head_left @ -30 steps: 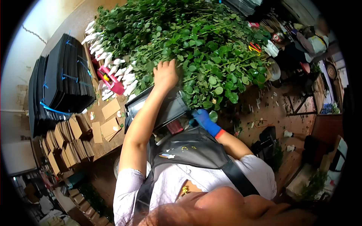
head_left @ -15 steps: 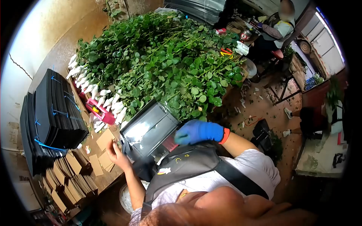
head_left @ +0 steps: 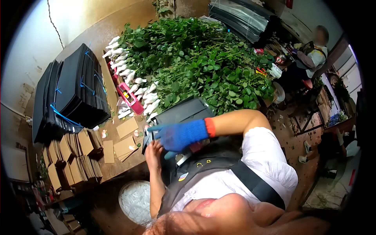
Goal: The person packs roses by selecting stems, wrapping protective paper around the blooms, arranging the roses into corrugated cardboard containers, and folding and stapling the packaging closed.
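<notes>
My right hand (head_left: 178, 135), in a blue glove with an orange cuff, reaches across to the left over a dark tray (head_left: 184, 111), its fingers stretched and apart. Just below its fingertips is my bare left hand (head_left: 154, 153), its fingers drawn together. Anything between those fingers is too small to make out. Behind the tray lies a large pile of leafy green stems (head_left: 203, 66), with white-wrapped flower heads (head_left: 137, 84) along its left side. A pink holder (head_left: 130, 98) lies beside the wrapped heads.
Loose cardboard pieces (head_left: 127, 127) and stacked cardboard (head_left: 74, 156) are on the table's left, near strapped black sheets (head_left: 80, 84). A round bin of whitish pieces (head_left: 136, 201) stands below the table edge. A seated person (head_left: 313, 56) is at the back right.
My gloved right hand has moved left across the tray to meet my bare left hand. The left hand, earlier over the leaves, came down to the cardboard, then beside the tray. The view has shifted.
</notes>
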Demonstrator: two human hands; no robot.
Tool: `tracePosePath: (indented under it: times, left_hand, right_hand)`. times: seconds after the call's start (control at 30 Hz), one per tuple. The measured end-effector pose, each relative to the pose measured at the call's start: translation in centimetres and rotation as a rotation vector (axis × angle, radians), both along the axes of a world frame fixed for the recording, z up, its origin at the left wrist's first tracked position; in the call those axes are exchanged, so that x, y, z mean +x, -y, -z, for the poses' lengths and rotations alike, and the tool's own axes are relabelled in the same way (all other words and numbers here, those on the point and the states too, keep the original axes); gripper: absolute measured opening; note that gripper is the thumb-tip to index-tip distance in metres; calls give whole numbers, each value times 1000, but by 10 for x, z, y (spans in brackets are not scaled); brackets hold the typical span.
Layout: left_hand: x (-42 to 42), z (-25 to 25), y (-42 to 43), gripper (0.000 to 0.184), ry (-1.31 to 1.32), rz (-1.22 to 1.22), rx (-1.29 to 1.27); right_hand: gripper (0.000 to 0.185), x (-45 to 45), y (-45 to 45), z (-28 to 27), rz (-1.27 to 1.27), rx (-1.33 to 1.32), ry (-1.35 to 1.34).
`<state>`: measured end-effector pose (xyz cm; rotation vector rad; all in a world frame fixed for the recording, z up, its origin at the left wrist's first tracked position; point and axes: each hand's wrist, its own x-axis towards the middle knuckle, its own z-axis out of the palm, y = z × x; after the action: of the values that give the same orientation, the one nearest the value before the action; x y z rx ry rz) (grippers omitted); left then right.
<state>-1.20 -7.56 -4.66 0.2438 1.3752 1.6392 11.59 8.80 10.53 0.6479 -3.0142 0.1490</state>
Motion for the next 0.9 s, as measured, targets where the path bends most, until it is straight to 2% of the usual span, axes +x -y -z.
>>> tracePosePath:
  times: [0.03,0.07,0.1,0.2,0.23,0.27,0.3,0.33,0.37,0.4,0.47,0.5,0.57,0.63,0.67,0.77,0.8,0.9]
  left_hand:
    - [8,-17,-14,54,43,97,-15]
    - [9,-16,-27,55,165,235,157]
    - [14,-28,-41,52,218,266,186]
    - [16,-69,-64,48,216,449,469]
    - [18,-77,-70,50,182,470,542]
    - [43,-124,-72,58,24,396,462]
    - [51,-134,-79,63,-5,420,485]
    - [64,-152,-83,62,-90,444,570]
    - [81,-172,-84,62,-171,468,649]
    - [101,-187,-83,62,-264,481,707]
    - [136,-208,-80,65,-378,583,800]
    - [151,-215,-78,67,-522,628,834]
    - [186,-235,-65,72,-798,704,915]
    - [221,-248,-56,76,-1137,655,1044]
    - [233,-249,-62,78,-1215,648,1107]
    - [264,-268,-74,83,-1297,669,1203]
    - [274,-273,-76,84,-1321,596,1287]
    - [289,-301,-73,74,-1212,573,1378]
  right_hand:
    - [41,12,-2,-10,58,-24,-32]
    - [39,26,0,-21,120,-46,-66]
    - [34,45,5,-36,215,-115,-176]
    - [18,128,29,-84,511,-395,-447]
    - [21,158,31,-79,502,-673,-474]
    - [30,187,40,-71,566,-945,-617]
    - [38,214,53,-61,640,-1131,-740]
    - [50,241,67,-35,862,-1193,-924]
    - [48,271,80,-16,1241,-1333,-1035]
    - [46,294,94,4,1480,-1460,-1140]
    - [43,326,132,35,1730,-1623,-1331]
    - [42,330,154,43,1702,-1690,-1388]
    - [41,320,187,39,1492,-1818,-1454]
    - [42,303,196,18,1158,-1892,-1486]
    - [42,295,196,5,992,-1903,-1498]
    - [47,281,178,-35,476,-1835,-1560]
    - [49,282,168,-47,335,-1787,-1587]
    - [56,300,152,-90,79,-1638,-1612]
